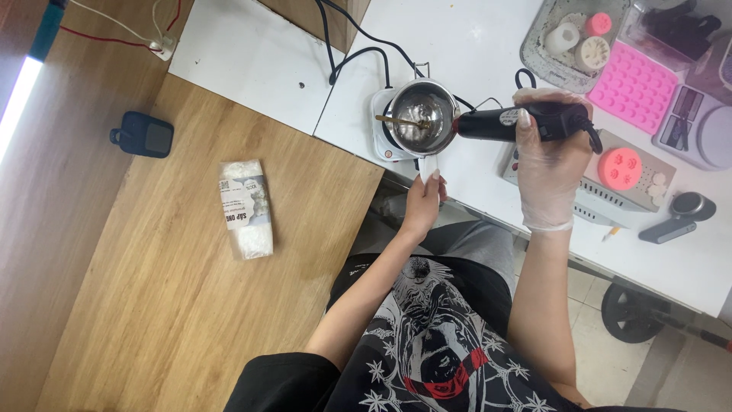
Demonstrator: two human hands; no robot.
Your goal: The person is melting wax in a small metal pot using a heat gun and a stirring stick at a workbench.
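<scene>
My right hand (547, 164), in a thin clear glove, grips a black heat gun (509, 123) whose nozzle points left at a small steel pot (419, 116). The pot sits on a small white hotplate (386, 145) and has a wooden-handled tool (398, 120) resting inside it. My bare left hand (424, 202) pinches the pot's pale handle (428, 166) at the near side, just below the pot.
A clear bag of white flakes (246, 207) lies on the wooden table (152, 305), with a dark blue case (142, 134) farther left. On the white table (473, 38) are pink silicone moulds (633, 85), a grey tray (572, 34), a digital scale (701, 126) and black cables (358, 46).
</scene>
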